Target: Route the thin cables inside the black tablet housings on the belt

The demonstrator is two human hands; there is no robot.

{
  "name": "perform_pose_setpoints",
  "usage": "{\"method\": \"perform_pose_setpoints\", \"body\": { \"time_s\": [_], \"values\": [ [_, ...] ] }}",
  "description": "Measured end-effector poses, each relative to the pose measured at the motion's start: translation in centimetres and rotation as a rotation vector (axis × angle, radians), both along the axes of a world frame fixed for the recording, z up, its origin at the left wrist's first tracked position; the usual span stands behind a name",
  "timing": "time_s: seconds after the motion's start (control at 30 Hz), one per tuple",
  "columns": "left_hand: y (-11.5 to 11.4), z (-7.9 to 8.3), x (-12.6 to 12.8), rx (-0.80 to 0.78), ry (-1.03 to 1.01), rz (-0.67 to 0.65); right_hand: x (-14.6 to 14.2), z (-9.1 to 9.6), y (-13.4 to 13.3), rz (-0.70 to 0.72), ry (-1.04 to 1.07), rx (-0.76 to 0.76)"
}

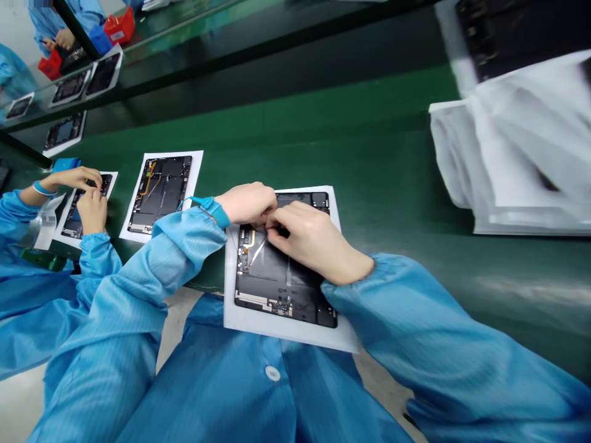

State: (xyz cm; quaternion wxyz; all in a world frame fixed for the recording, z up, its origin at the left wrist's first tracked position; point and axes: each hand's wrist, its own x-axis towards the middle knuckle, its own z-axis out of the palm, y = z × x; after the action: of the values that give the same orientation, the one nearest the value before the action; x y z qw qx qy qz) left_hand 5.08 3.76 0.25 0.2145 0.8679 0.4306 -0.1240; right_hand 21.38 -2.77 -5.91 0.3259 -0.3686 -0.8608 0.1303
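An opened black tablet [277, 283] lies on a white sheet [286, 329] at the near edge of the green belt [378, 160]. My left hand [247, 203], with a blue wrist strap [213, 209], and my right hand [314, 243] meet over the tablet's upper part. Both have their fingers pinched together on a small part near a thin clear strip [256, 251]; what they pinch is too small to name. Blue sleeves cover both my arms.
A second opened tablet [160, 192] on a white sheet lies to the left. Further left a co-worker's hands [87, 197] rest on another tablet. White foam-wrapped stacks [512, 147] sit on the belt at right. More tablets and red bins [119, 27] stand far left.
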Motion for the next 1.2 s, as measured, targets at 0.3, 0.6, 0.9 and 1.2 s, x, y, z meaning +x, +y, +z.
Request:
{"method": "perform_pose_setpoints", "body": {
  "time_s": [0.3, 0.6, 0.9, 1.2],
  "values": [
    [1.2, -0.4, -3.4, -0.113, -0.216, 0.095, 0.1, -0.9, 0.7, 0.022, -0.068, -0.029],
    [0.6, -1.0, -4.2, -0.089, -0.254, 0.158, 0.5, -0.9, 1.0, 0.028, -0.186, -0.051],
    [0.4, -1.1, -3.7, -0.043, -0.264, 0.081, 0.2, -0.3, 0.8, -0.01, -0.33, 0.01],
    [0.3, -0.6, -2.7, 0.012, -0.098, 0.084, 0.2, -0.1, 0.7, -0.016, -0.327, -0.008]
  ]
}}
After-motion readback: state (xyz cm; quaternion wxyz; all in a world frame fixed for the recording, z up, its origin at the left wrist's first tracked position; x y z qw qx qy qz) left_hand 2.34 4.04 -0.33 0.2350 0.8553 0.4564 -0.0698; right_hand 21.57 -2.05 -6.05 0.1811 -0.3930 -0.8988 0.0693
